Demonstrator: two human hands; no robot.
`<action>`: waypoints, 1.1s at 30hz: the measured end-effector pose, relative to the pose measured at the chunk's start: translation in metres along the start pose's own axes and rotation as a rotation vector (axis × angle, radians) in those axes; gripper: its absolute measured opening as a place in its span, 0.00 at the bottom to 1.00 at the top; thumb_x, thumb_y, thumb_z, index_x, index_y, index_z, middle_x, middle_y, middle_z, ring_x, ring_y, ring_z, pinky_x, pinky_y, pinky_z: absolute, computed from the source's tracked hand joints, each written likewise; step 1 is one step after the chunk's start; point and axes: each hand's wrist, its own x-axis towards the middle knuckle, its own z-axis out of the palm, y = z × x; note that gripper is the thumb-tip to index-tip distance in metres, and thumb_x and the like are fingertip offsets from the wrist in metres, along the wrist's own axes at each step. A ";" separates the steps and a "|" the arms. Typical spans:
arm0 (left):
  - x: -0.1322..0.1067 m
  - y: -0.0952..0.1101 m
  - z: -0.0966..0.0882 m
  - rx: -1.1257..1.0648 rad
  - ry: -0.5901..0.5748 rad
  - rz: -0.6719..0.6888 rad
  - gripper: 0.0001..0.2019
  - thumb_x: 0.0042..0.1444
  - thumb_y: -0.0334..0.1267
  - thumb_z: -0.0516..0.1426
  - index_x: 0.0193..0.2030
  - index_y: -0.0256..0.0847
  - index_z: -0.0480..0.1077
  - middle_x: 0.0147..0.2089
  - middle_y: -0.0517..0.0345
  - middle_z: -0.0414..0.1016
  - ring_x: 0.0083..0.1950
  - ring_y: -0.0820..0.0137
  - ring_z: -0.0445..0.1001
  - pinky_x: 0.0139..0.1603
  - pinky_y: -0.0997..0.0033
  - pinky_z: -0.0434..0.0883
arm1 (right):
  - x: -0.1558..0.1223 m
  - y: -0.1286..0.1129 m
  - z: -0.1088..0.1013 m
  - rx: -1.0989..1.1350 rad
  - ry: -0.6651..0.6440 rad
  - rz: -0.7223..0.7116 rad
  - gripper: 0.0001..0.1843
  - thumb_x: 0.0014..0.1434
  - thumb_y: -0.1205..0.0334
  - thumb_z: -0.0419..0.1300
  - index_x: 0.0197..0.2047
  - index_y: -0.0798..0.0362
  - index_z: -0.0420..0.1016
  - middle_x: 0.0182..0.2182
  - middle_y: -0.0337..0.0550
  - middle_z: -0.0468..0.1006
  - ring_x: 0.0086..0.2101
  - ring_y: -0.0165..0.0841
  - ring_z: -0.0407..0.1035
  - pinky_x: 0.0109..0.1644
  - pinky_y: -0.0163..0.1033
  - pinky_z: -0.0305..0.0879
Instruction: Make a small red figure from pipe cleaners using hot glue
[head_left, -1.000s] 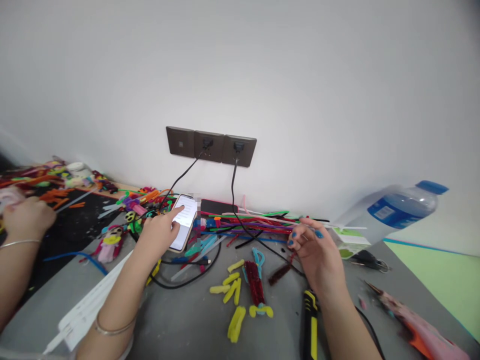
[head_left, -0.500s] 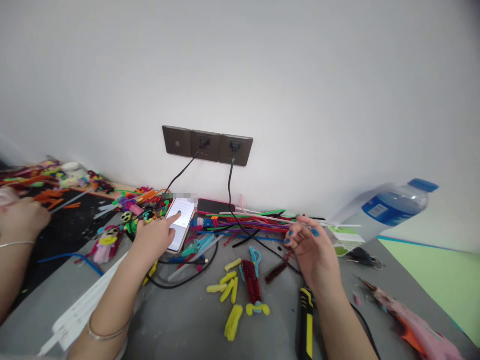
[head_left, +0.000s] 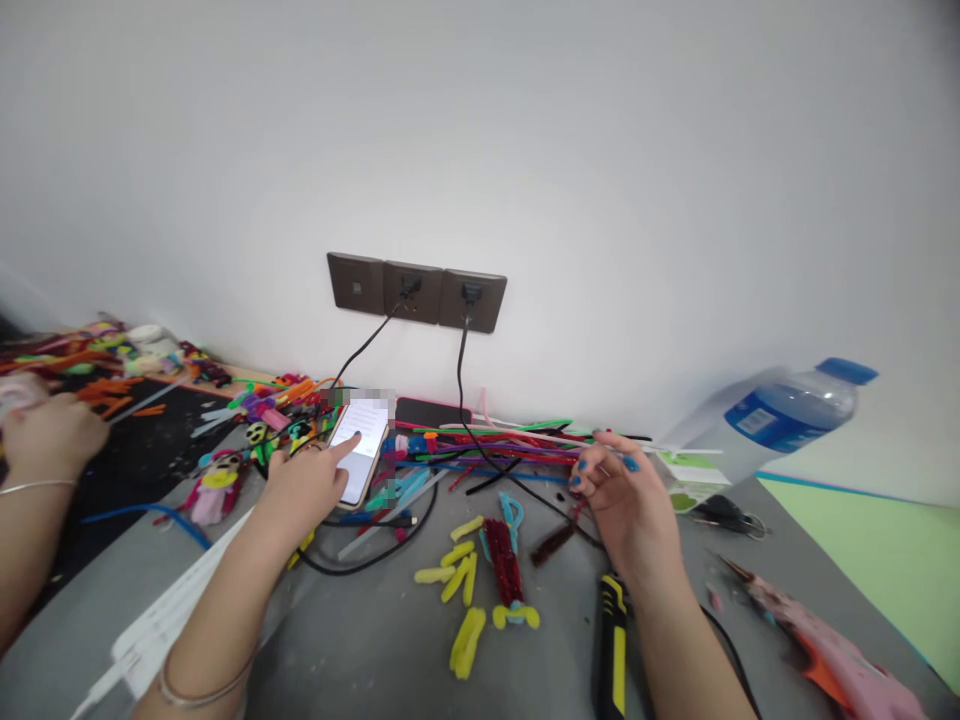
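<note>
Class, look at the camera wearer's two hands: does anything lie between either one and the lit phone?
Nothing visible lies between the left hand and the phone: the index fingertip appears to touch it. Between the right hand and the phone lie coloured strands, crossed by a black cable.

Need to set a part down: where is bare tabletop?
Widest bare tabletop: between left forearm, black cable loop and yellow pipe-cleaner pieces. Narrower: between the red figure and black-and-yellow handle. Crowded: along the wall, with pipe cleaners and the smartphone at the left hand.
</note>
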 end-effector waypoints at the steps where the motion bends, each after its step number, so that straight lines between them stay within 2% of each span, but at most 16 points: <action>1: 0.000 0.000 0.001 0.001 -0.007 0.001 0.30 0.58 0.33 0.45 0.68 0.50 0.61 0.46 0.42 0.81 0.46 0.50 0.78 0.51 0.47 0.64 | 0.000 0.000 0.000 0.000 -0.003 -0.002 0.12 0.53 0.55 0.63 0.42 0.47 0.76 0.27 0.38 0.72 0.26 0.30 0.67 0.28 0.34 0.68; 9: -0.004 -0.002 0.007 0.012 0.028 0.011 0.30 0.57 0.33 0.46 0.67 0.50 0.63 0.46 0.43 0.81 0.46 0.51 0.78 0.52 0.48 0.64 | -0.001 -0.001 0.001 0.010 0.006 0.008 0.13 0.52 0.55 0.64 0.41 0.47 0.77 0.27 0.37 0.72 0.26 0.30 0.67 0.28 0.34 0.69; 26: -0.018 0.007 -0.011 0.100 -0.185 -0.021 0.30 0.62 0.32 0.44 0.72 0.48 0.54 0.51 0.40 0.78 0.53 0.50 0.76 0.54 0.46 0.62 | 0.000 -0.002 0.002 0.046 0.007 0.015 0.14 0.50 0.54 0.67 0.40 0.48 0.78 0.26 0.37 0.73 0.26 0.28 0.67 0.28 0.31 0.70; 33: -0.022 0.009 -0.013 0.102 -0.181 -0.005 0.29 0.62 0.32 0.44 0.71 0.46 0.56 0.50 0.39 0.79 0.52 0.49 0.76 0.54 0.47 0.62 | 0.000 -0.001 0.001 0.037 0.003 0.006 0.14 0.51 0.55 0.65 0.41 0.48 0.78 0.27 0.37 0.73 0.27 0.28 0.68 0.28 0.31 0.70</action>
